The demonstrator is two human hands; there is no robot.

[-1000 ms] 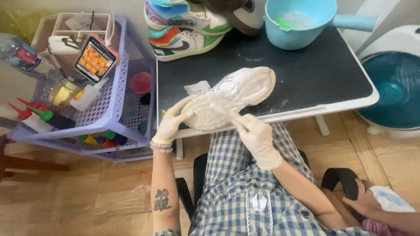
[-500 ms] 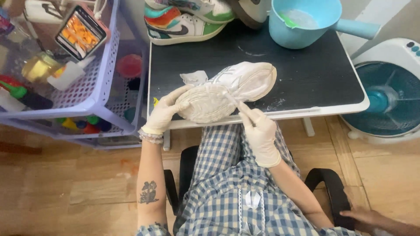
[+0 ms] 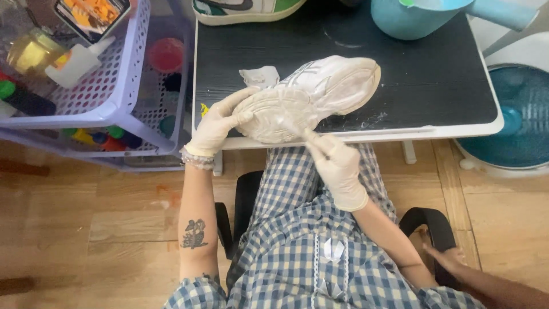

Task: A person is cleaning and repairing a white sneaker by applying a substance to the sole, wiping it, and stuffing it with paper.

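- Head view, centre of the frame: the white sneaker [image 3: 311, 97] lies on its side at the front edge of the black table [image 3: 400, 86], sole turned toward the person — probably so the sole can be worked on.
- The left hand [image 3: 220, 123], gloved, is closed around the heel end of the sneaker and steadies it.
- The right hand [image 3: 337, 166], also gloved, pinches a small tool [image 3: 291, 125] whose tip touches the sole; the tool is too small to identify.
- Upper left: a lilac basket rack [image 3: 114, 103] with bottles, partly cut off.
- Top edge: a blue scoop [image 3: 412, 20] and a coloured sneaker [image 3: 246, 10], both cropped.
- Lower right: another person's hand [image 3: 446, 257] on the chair arm — the rest is out of frame.
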